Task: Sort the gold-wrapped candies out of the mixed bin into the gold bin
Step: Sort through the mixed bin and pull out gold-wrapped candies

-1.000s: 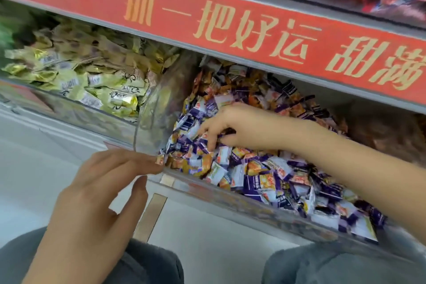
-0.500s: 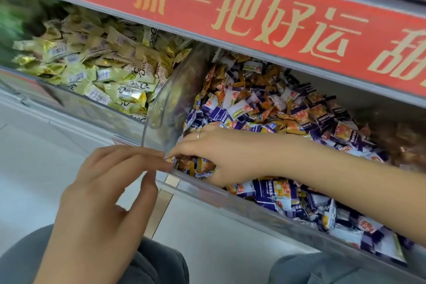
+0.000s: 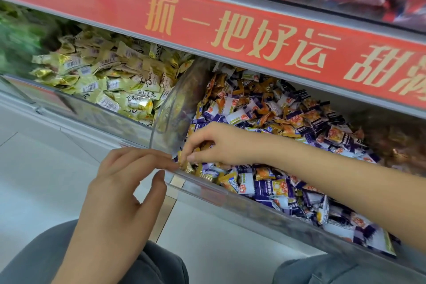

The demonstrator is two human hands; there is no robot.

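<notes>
The right hand is reached from the right across the front of the mixed bin, palm down, with the forearm laid over the purple, white and orange candies. Its thumb and curled fingers are pinched on a gold-wrapped candy at the bin's front left corner. The left hand is held just outside that corner, fingers extended and relaxed, their tips touching the same candy; nothing is gripped by it. The gold bin is located to the left, behind a clear divider.
</notes>
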